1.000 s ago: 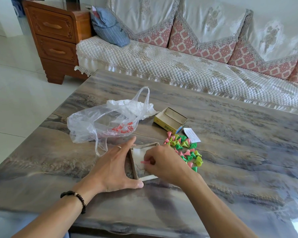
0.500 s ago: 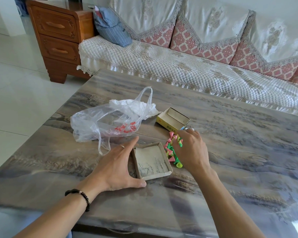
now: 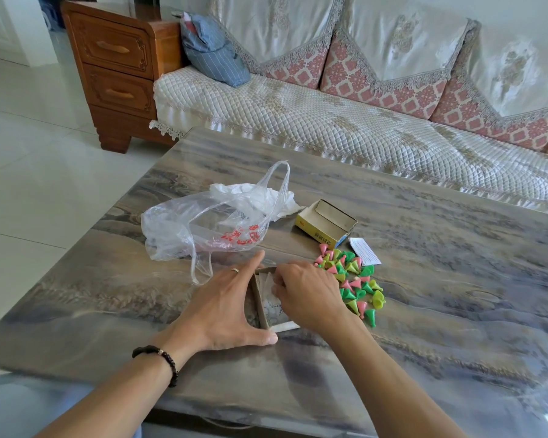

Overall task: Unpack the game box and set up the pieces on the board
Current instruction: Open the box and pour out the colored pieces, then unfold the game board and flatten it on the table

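On the desk (image 3: 424, 279), near its front edge, a shallow box tray (image 3: 261, 306) lies with its long axis running from about 11 o'clock to 5 o'clock, open side up. Most of it is hidden: the right hand (image 3: 307, 295) covers its middle and far end, so only the left wall, a strip of printed paper inside and the pale near corner show. That hand's fingers are curled down into the tray, a narrow grip, but whether they pinch the paper or a piece I cannot tell. The left hand (image 3: 222, 308) lies flat at 9 o'clock of the tray, fingers straight along the wall and thumb by the near corner, a wide grip bracing it.

Just at 3 o'clock of the tray is a loose heap of pink, green and yellow pieces (image 3: 351, 279), partly behind the right hand. At 1 o'clock sits the yellow box lid (image 3: 326, 224), open side up, with a small paper slip (image 3: 363, 255) beside it. A crumpled plastic bag (image 3: 215, 226) lies at 11 o'clock. Bare desk stretches right of the pieces; the sofa (image 3: 329, 131) runs along the far edge.
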{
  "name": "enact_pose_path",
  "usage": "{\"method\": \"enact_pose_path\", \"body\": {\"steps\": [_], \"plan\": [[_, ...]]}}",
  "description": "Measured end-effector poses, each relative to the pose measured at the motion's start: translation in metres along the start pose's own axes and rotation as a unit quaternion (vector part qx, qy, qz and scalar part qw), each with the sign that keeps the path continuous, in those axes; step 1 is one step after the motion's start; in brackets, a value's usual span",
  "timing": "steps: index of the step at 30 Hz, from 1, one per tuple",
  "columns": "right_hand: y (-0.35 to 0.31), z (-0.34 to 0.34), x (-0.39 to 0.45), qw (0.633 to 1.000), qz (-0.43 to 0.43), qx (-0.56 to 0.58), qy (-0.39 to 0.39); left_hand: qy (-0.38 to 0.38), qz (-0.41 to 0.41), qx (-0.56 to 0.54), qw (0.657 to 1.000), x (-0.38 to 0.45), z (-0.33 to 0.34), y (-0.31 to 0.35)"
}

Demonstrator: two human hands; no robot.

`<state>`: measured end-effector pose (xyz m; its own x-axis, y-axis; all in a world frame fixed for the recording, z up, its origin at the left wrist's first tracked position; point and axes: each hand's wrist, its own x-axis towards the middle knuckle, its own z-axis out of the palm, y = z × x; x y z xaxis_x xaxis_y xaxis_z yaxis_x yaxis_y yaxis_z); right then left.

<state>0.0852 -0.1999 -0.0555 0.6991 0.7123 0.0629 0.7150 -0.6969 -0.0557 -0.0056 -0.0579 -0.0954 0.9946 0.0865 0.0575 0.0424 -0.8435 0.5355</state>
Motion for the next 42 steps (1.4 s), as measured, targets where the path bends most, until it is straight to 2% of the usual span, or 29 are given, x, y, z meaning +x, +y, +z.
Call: {"method": "enact_pose_path", "body": {"steps": [2, 5, 9, 12, 17, 20, 22, 25, 28, 30, 32, 34, 37, 38, 40, 42], "plan": [[0.003, 0.0, -0.003, 0.999, 0.002, 0.049, 0.018, 0.003, -0.001, 0.0, 1.0, 0.0, 0.0, 0.001], [0.014, -0.011, -0.009, 0.971, 0.061, 0.22, 0.074, 0.006, -0.009, 0.0, 1.0, 0.0, -0.001, 0.002], [0.026, -0.031, -0.015, 0.898, 0.096, 0.407, 0.135, 0.002, -0.019, 0.007, 1.0, 0.0, -0.002, 0.003], [0.033, -0.047, -0.022, 0.825, 0.096, 0.534, 0.157, -0.005, -0.028, 0.004, 1.0, 0.0, -0.002, 0.004], [0.046, -0.066, -0.035, 0.741, 0.096, 0.648, 0.149, -0.006, -0.045, -0.048, 0.998, 0.005, -0.007, 0.009], [0.053, -0.073, -0.038, 0.671, 0.115, 0.711, 0.178, -0.008, -0.054, -0.03, 0.998, 0.007, -0.012, 0.014], [0.058, -0.079, -0.041, 0.642, 0.117, 0.732, 0.196, -0.036, -0.074, -0.011, 0.997, 0.007, -0.016, 0.019], [0.064, -0.091, -0.045, 0.653, 0.105, 0.727, 0.186, -0.038, -0.033, -0.025, 0.998, 0.007, -0.027, 0.032], [0.067, -0.102, -0.047, 0.703, 0.093, 0.686, 0.165, 0.019, 0.068, -0.165, 0.984, 0.007, -0.043, 0.059], [0.065, -0.108, -0.048, 0.724, 0.076, 0.668, 0.156, 0.068, 0.082, -0.244, 0.964, 0.01, -0.049, 0.073], [0.061, -0.112, -0.049, 0.75, 0.063, 0.637, 0.167, 0.109, 0.102, -0.26, 0.954, 0.01, -0.053, 0.084], [0.06, -0.117, -0.048, 0.775, 0.064, 0.598, 0.195, 0.11, 0.129, -0.235, 0.957, 0.006, -0.062, 0.092], [0.066, -0.128, -0.049, 0.776, 0.049, 0.595, 0.203, 0.045, 0.164, -0.202, 0.965, -0.003, -0.07, 0.1], [0.067, -0.133, -0.05, 0.777, 0.037, 0.598, 0.196, 0.047, 0.162, -0.219, 0.961, -0.003, -0.071, 0.103], [0.068, -0.141, -0.052, 0.768, 0.023, 0.616, 0.175, 0.109, 0.143, -0.266, 0.947, 0.002, -0.074, 0.111], [0.065, -0.148, -0.056, 0.75, 0.011, 0.643, 0.153, 0.179, 0.137, -0.26, 0.939, 0.013, -0.078, 0.121]]}}
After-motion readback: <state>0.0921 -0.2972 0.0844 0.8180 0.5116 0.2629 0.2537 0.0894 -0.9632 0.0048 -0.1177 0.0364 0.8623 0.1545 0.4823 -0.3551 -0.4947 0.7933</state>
